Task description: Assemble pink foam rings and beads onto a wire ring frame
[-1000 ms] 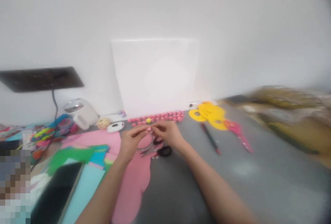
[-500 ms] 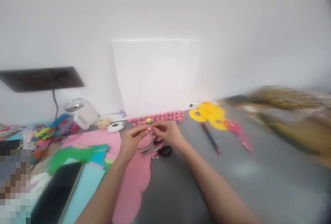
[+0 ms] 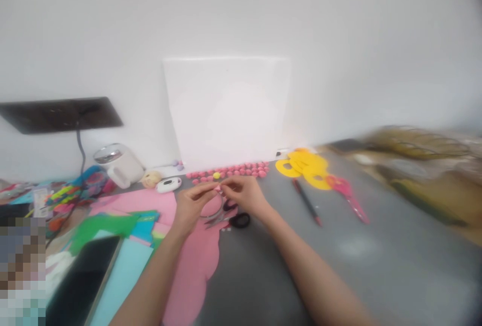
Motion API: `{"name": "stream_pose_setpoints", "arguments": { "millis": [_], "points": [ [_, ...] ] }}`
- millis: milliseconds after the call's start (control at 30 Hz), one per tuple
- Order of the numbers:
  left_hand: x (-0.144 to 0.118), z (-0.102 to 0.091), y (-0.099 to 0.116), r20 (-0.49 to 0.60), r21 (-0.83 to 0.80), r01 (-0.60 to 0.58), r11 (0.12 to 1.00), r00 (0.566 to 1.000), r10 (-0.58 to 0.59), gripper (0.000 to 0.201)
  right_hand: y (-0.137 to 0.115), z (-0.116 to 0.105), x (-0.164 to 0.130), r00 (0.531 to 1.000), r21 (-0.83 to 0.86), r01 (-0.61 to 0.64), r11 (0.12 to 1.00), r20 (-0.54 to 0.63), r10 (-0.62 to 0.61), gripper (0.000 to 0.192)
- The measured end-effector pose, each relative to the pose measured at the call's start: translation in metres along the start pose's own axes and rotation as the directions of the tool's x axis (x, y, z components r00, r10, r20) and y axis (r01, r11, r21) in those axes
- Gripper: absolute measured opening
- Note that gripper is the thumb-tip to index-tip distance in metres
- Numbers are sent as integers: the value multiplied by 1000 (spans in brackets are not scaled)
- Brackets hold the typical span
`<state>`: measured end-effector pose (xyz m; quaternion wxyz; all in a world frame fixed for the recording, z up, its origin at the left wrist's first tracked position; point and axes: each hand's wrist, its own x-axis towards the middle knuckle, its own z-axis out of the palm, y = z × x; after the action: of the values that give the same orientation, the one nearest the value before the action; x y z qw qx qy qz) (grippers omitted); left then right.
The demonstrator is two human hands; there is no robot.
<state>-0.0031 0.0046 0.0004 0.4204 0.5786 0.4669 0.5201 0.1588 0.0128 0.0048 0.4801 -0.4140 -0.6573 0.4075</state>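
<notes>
Both hands meet over the middle of the grey table, fingertips close together. Pinched between the fingers of my left hand (image 3: 190, 206) and my right hand (image 3: 246, 194) is a small pink piece (image 3: 217, 189), too small and blurred to name exactly. Below the hands lie black-handled scissors (image 3: 239, 220), their blades partly over a pink sheet with a wavy edge (image 3: 196, 265). A round pink disc (image 3: 211, 207) shows between the hands. Just beyond the fingers, rows of small pink rolled pieces (image 3: 241, 170) lie along the wall, with one yellow piece (image 3: 217, 176) among them.
Yellow paper rings (image 3: 303, 165), a dark pencil (image 3: 307, 202) and pink scissors (image 3: 350, 198) lie to the right. On the left are a phone (image 3: 85, 281), coloured sheets (image 3: 103, 230), a white oval device (image 3: 168, 184) and a white appliance (image 3: 119, 165). White paper (image 3: 228, 110) stands against the wall.
</notes>
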Motion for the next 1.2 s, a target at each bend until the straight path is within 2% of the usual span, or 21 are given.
{"name": "stream_pose_setpoints", "arguments": {
  "millis": [267,667,800,867,933,1000,1067,1100,1167,1200],
  "points": [
    [0,0,-2,-13,-27,8,1000,1000,-9,23,-1,3,0,996,-71,55,996,-61,-59,17],
    [0,1,0,-27,-44,37,998,999,-38,23,-2,3,0,998,-28,-11,1000,-60,10,17],
    [0,2,7,-40,-208,92,974,994,-102,29,0,-2,3,984,-79,-28,997,-177,13,14],
    [2,1,10,-49,-342,118,932,989,-143,29,-2,-7,4,980,-56,-53,997,-196,41,24],
    [5,-2,12,-53,-466,125,876,984,-168,27,-7,-10,3,994,-10,-44,999,-99,43,34],
    [7,-6,12,-27,-551,141,823,982,-187,22,-13,-11,0,997,43,6,999,80,-9,32],
    [8,-8,11,12,-595,164,787,981,-195,17,-16,-10,-4,968,110,22,994,246,-48,25],
    [8,-9,11,26,-608,173,775,980,-198,16,-17,-9,-5,957,134,8,991,287,-46,27],
    [8,-9,11,43,-618,185,764,978,-202,14,-14,-6,-5,966,142,-22,990,257,-15,28],
    [7,-9,12,52,-616,193,763,977,-205,14,-13,-5,-5,982,126,-11,992,188,-13,28]
  ]
}}
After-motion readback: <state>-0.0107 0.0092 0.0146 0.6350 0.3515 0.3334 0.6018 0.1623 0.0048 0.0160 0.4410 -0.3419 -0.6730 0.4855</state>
